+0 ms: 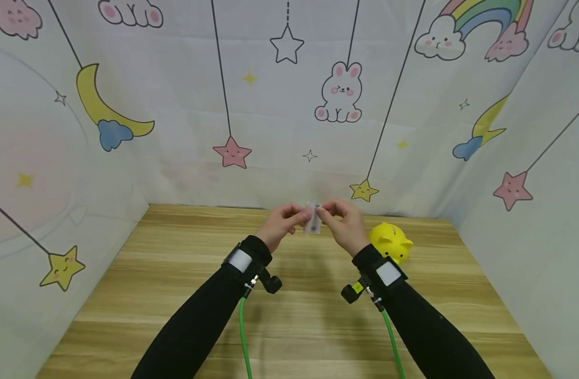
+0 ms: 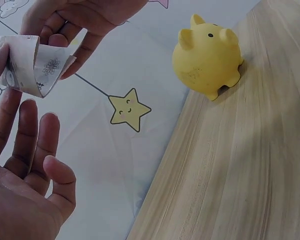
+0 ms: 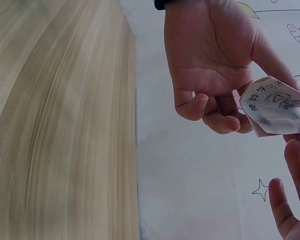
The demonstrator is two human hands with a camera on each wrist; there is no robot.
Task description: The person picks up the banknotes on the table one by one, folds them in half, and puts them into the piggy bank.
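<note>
Both hands hold a small folded paper note (image 1: 313,225) over the far part of the table. My left hand (image 1: 282,224) pinches its left side between thumb and forefinger, the other fingers loosely bent. On the other side, my right hand (image 1: 345,225) grips the note's upper right edge with thumb and fingers. In the left wrist view the paper note (image 2: 51,65) is bent into a loose fold, with grey printing. The right wrist view shows printed characters on the note (image 3: 272,107). A yellow piggy bank (image 1: 390,242) stands just beyond the right wrist, partly hidden by it.
The wooden table (image 1: 199,226) reaches back to a white curtain (image 1: 185,131) printed with stars, moons and rabbits, which also encloses both sides. Each wrist carries a strapped camera, and a green cable (image 1: 244,337) runs along the left forearm.
</note>
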